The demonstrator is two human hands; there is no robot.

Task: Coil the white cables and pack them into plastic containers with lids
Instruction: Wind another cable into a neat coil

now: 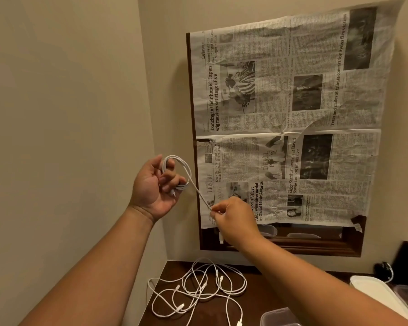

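Above desk (280, 292): left hand (154, 187) grips coiled white cable (174, 170); right hand (236, 220) pinches its taut tail.

Both arms outstretched, left hand (154, 187) loosely curled, right hand (234, 220) in a fingertip pinch.

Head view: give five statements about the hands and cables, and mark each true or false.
1. The left hand holds a coil of cable. True.
2. The right hand is empty. False: the right hand pinches the coil's free strand.
3. Several loose cables lie on the table. True.
4. The coil rests on the table. False: it is held up in front of the wall.
5. Newspaper hangs on the wall. True.
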